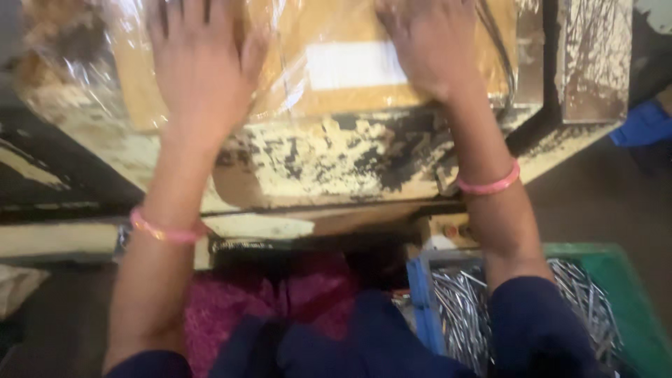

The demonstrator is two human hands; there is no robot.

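A brown cardboard box (pixel 329 98) wrapped in clear plastic film (pixel 77 63) lies on a worn, paint-chipped bench top (pixel 336 157). It carries a white label (pixel 353 64). My left hand (pixel 203 63) lies flat on the box's left part, fingers spread. My right hand (pixel 427 45) presses flat on the box's right part, beside the label. Both wrists wear pink bangles (pixel 164 229). The fingertips of both hands run out of the top of the view.
A green crate (pixel 630 287) with a blue divider (pixel 423 301) holds several shiny metal rods (pixel 455 308) at the lower right. A blue object (pixel 644 122) sits at the right edge. Pink cloth (pixel 259 301) covers my lap below the bench.
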